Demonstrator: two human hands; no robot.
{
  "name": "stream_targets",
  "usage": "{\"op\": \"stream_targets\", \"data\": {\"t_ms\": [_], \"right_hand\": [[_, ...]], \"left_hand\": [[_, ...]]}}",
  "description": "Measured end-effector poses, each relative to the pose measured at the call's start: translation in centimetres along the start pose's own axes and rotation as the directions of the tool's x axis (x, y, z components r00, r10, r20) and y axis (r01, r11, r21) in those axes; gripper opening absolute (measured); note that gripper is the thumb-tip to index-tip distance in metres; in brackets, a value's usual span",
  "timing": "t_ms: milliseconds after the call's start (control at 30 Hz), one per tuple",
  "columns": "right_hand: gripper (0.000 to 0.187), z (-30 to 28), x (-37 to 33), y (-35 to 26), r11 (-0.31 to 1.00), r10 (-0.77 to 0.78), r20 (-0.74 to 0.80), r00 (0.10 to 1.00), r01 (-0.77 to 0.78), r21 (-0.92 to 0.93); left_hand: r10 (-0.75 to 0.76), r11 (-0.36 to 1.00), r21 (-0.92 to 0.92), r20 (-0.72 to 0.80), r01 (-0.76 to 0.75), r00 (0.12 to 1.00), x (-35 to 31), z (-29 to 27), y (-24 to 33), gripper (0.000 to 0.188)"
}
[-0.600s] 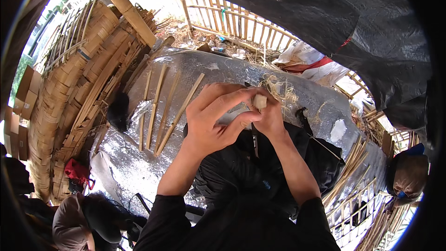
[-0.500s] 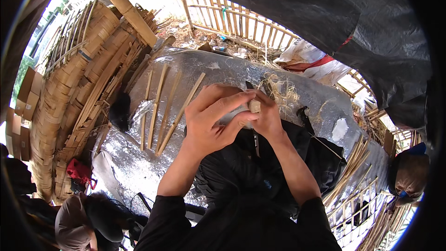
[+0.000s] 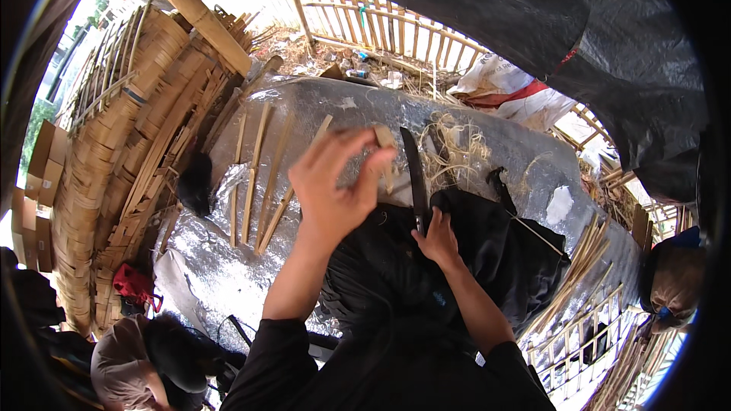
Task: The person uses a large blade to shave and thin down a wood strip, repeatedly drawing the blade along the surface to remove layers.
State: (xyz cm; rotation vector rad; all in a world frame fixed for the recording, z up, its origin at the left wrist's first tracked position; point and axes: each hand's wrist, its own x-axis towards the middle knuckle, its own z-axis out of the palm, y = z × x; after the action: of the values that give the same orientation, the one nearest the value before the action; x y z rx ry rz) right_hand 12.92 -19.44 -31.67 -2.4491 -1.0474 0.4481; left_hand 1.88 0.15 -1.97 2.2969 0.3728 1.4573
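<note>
In my left hand, raised over my lap and blurred by motion, a short piece of split bamboo is pinched between thumb and fingers. A long dark-bladed knife lies to its right, blade pointing away from me. My right hand is closed at the knife's handle end, the thumb over it; part of the grip is hidden. Black cloth covers my lap beneath both hands. Beyond the knife lies a heap of curly pale shavings.
Several bamboo strips lie on the silvery sheet to the left. Woven bamboo panels stand further left. Thin sticks are bundled at right. Another person sits at lower left. Black tarp hangs overhead.
My hands have come apart. The left has kept the bamboo piece and drawn slightly left; the right has let go of it and come down to the knife handle.
</note>
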Motion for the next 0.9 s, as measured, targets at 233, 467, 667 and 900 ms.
{"op": "stream_targets", "data": {"t_ms": [233, 467, 667, 900], "right_hand": [[0.072, 3.8, -1.3, 2.3, 0.99, 0.079, 0.221, 0.972, -0.102, 0.095], [0.051, 3.3, 0.6, 0.7, 0.965, 0.23, 0.288, 0.93, -0.257, 0.056], [0.05, -2.3, 3.4, 1.7, 0.857, 0.307, 0.144, 0.941, -0.339, 0.388], [0.025, -19.9, 1.8, -8.3, 0.777, -0.152, -0.087, 0.984, 0.174, 0.605]], "left_hand": [[-0.428, 0.9, -0.171, -0.16, 0.402, 0.889, 3.3, -0.1, -7.9, 0.023], [-0.376, 0.885, -0.325, -0.078, 0.333, 0.923, 3.3, 1.3, -6.3, 0.022], [-0.125, 0.966, -0.228, 0.005, 0.123, 0.992, 1.6, 1.2, -3.1, 0.025], [-0.007, 0.972, -0.237, -0.02, 0.002, 1.0, 0.5, 2.1, -0.3, 0.028]]}}
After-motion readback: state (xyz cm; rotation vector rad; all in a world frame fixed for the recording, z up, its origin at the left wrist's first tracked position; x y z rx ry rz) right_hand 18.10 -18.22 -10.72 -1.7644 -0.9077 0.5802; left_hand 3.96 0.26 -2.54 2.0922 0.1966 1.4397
